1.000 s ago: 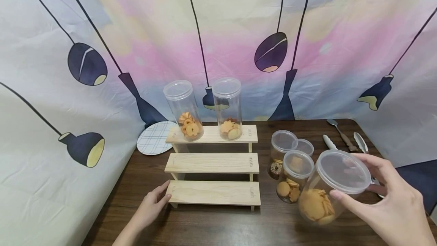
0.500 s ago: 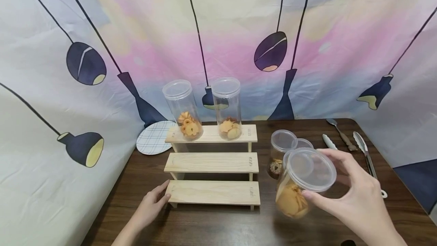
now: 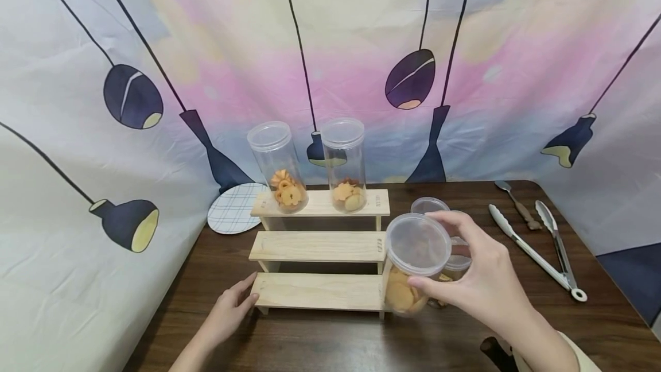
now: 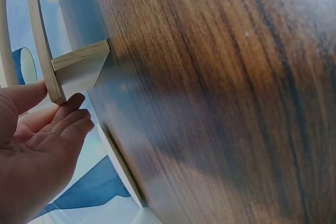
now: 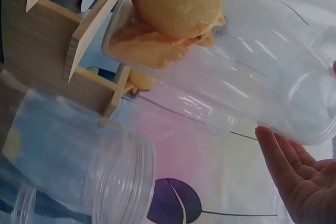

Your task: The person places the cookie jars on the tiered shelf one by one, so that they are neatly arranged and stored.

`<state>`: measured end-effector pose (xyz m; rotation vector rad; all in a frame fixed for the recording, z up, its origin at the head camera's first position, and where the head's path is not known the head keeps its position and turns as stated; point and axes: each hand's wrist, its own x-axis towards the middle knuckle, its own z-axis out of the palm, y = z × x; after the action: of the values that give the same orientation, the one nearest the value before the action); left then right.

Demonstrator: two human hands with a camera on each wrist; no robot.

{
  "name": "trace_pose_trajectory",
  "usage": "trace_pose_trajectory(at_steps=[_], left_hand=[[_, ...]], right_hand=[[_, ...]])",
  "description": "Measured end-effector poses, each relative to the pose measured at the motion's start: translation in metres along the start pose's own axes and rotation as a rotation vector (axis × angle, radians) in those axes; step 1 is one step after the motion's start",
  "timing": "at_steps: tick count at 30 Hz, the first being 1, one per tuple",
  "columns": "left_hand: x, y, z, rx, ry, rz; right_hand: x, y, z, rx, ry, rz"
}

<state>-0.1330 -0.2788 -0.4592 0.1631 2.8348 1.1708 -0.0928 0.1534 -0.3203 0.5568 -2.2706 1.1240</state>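
My right hand (image 3: 477,271) grips a clear lidded cookie jar (image 3: 418,244) near its top, thumb in front and fingers behind. The jar tilts a little, its cookies at the bottom, and overlaps the right end of the wooden three-tier rack (image 3: 320,291) in the head view. The right wrist view shows the same jar (image 5: 247,72) close up. On the left, my left hand (image 3: 227,312) pinches the end of the lowest tier. The left wrist view shows the thumb on top of that board (image 4: 44,51) and the fingers below it. Two cookie jars (image 3: 273,151) (image 3: 343,157) stand on the top tier.
More jars (image 3: 430,205) stand right of the rack, partly hidden by the right hand. Metal tongs (image 3: 558,245) and a wooden-handled spreader (image 3: 521,208) lie at the right. A checked plate (image 3: 234,208) is at the back left, before a printed curtain (image 3: 351,73).
The right hand has carried the cookie jar leftward, past the standing jars to the rack's right end, uncovering the tongs. The left hand stays on the lowest tier.
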Motion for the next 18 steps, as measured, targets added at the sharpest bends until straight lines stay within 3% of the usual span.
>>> trace_pose_trajectory(at_steps=[10, 18], left_hand=[[0.0, -0.002, 0.0, 0.016, 0.01, 0.011], [0.001, -0.001, 0.0, 0.01, -0.005, 0.008]], right_hand=[[0.017, -0.008, 0.023, 0.141, -0.08, -0.062], [0.029, -0.017, 0.045, 0.246, -0.127, -0.055]])
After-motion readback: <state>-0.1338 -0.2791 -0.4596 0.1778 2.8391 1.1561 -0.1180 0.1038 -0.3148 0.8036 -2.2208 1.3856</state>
